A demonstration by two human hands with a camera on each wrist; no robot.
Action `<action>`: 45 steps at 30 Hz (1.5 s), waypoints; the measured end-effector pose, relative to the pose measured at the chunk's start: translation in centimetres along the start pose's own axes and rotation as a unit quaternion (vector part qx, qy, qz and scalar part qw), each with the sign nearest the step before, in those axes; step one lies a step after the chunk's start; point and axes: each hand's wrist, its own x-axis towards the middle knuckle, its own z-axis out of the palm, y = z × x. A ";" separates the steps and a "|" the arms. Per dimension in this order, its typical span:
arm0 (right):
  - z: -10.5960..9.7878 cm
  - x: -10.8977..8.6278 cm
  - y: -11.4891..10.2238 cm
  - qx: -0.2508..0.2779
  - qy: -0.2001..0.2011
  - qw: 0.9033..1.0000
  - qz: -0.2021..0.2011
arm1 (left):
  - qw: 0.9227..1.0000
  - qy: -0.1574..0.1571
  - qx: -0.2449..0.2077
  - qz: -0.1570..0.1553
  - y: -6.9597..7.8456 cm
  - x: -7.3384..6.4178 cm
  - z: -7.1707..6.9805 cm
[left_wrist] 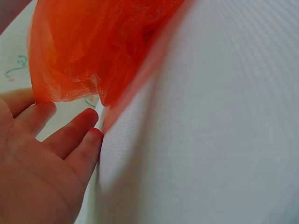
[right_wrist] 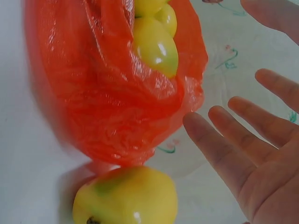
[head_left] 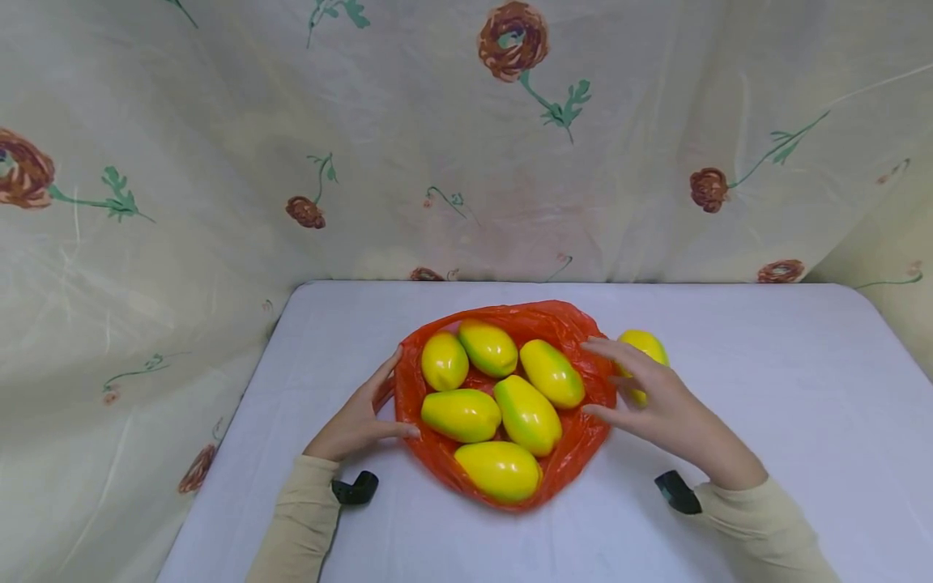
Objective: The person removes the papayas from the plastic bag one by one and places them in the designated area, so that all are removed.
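Note:
An opened red plastic bag (head_left: 564,318) sits on the table with several glossy yellow-green mangoes (head_left: 461,414) inside it. At the bag's left side is my left hand (head_left: 355,421), thumb and fingers spread; in the left wrist view its fingertips touch the edge of the thin red plastic (left_wrist: 79,51). My right hand (head_left: 663,405) hovers by the bag's right rim with fingers extended and apart, holding nothing. Outside the bag, one more mango (head_left: 645,345) lies beyond the right hand, partly covered by it. The right wrist view shows that mango (right_wrist: 135,196) close beside the bag.
A white cloth (head_left: 765,389) covers the table, whose far edge meets a hanging floral curtain (head_left: 408,121). Black straps with small devices (head_left: 355,488) are on both wrists, over beige sleeves.

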 end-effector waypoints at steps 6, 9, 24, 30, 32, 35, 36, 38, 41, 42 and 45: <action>0.4 0.5 -0.4 -0.006 -0.013 1.000 -0.013 | 1.000 0.010 0.012 0.003 -2.3 1.1 0.0; 0.7 0.7 -0.6 -0.008 -0.024 0.999 -0.026 | 1.000 0.011 0.014 0.007 -2.8 1.3 -0.1; 2.4 1.6 -1.8 -0.014 -0.080 0.996 -0.040 | 1.000 0.011 0.020 0.009 -2.9 1.3 -0.2; 2.7 1.9 -2.4 -0.021 -0.098 0.994 -0.044 | 1.000 0.013 0.027 0.009 -3.1 1.3 -0.2; 2.8 2.0 -2.7 -0.026 -0.105 0.993 -0.042 | 1.000 0.012 0.028 0.007 -3.0 1.3 -0.2; 2.9 2.3 -3.1 -0.026 -0.120 0.992 -0.038 | 1.000 0.011 0.028 0.004 -3.0 1.3 -0.2; 3.0 2.4 -3.1 -0.025 -0.125 0.991 -0.037 | 1.000 0.011 0.027 0.002 -3.0 1.3 -0.2; 3.2 2.5 -3.3 -0.023 -0.134 0.990 -0.033 | 1.000 0.011 0.025 0.000 -3.0 1.3 -0.2; 3.5 2.7 -3.4 -0.019 -0.144 0.989 -0.025 | 1.000 0.010 0.025 0.000 -3.0 1.3 -0.2; 3.6 2.7 -3.4 -0.020 -0.146 0.989 -0.025 | 1.000 0.010 0.025 -0.001 -3.0 1.3 -0.2; 3.8 3.0 -3.5 -0.023 -0.151 0.988 -0.027 | 1.000 0.008 0.024 0.000 -3.1 1.3 -0.2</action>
